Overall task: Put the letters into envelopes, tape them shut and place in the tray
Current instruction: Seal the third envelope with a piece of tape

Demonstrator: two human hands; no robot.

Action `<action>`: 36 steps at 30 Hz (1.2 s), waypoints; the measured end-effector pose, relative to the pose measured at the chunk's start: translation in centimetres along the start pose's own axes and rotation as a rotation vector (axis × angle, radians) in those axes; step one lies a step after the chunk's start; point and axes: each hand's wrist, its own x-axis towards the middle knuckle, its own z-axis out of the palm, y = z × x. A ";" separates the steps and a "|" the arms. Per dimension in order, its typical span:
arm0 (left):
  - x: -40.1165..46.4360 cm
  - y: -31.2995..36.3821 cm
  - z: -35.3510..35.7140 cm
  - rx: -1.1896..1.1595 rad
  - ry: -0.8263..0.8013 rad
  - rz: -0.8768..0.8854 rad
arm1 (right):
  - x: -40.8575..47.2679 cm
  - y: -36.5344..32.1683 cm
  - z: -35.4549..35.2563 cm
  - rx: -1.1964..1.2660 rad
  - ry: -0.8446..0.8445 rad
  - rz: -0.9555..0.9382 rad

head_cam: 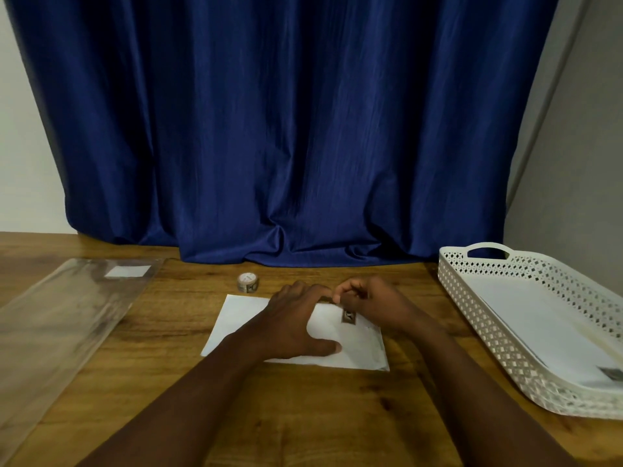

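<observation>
two bare forearms come in from the near edge over the wooden table [303, 416], and both meet at the white envelope [354, 345] lying flat in the middle. the left hand [296, 318] lies spread on it, fingers fairly straight, thumb pressed on the paper towards the near side, pinning the envelope down and not gripping it. the right hand [367, 299] sits just right of it at the envelope's far edge, fingers curled in tight, and it looks to be pinching or rubbing the end of a dark patterned strip of tape [349, 316] stuck across the flap; whether the tape end is between the fingertips is hard to tell. judging by that, this is the sealing step, with the tray trip to come. the risk here: if the left hand lets up, the envelope could skid on the smooth wood and the tape could go down crooked or creased, or lift the flap with it. over on the right, the white lattice tray [472, 298] already holds white envelopes, one showing a dark tape patch at its near end. on the left lies a clear plastic sleeve [60, 325]. further back, the tape roll [248, 282] stands just beyond the envelope, and behind it all hangs a blue curtain [286, 129].
</observation>
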 end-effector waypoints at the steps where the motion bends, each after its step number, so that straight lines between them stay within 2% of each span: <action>1: -0.1 0.2 -0.1 -0.012 0.011 0.013 | -0.2 -0.2 -0.1 -0.001 -0.022 -0.005; 8: 0.0 1.0 -0.6 0.072 0.160 0.221 | -0.8 -1.3 -1.0 -0.027 -0.082 0.012; 12: 0.1 1.4 -1.0 0.110 0.460 0.378 | -1.2 -1.7 -2.3 0.048 0.068 0.036; 19: -0.5 2.2 -1.5 -0.011 0.747 0.342 | -4.2 -4.2 -6.4 0.167 0.438 0.110; 21: -0.6 2.7 -1.0 -0.065 0.712 0.310 | -6.2 -5.6 -9.5 0.170 0.566 0.096; 23: -0.3 2.5 0.0 -0.059 0.600 0.268 | -8.2 -6.7 -13.3 0.148 0.700 0.070; 27: 0.5 1.4 2.3 0.132 0.130 0.103 | -13.2 -6.1 -20.3 0.094 0.921 0.128; 30: 0.7 0.2 3.0 0.080 0.028 0.066 | -15.9 -2.7 -23.0 0.072 0.914 0.312; 36: 0.7 0.1 2.8 0.100 -0.034 0.027 | -18.3 4.9 -23.7 0.034 0.711 0.761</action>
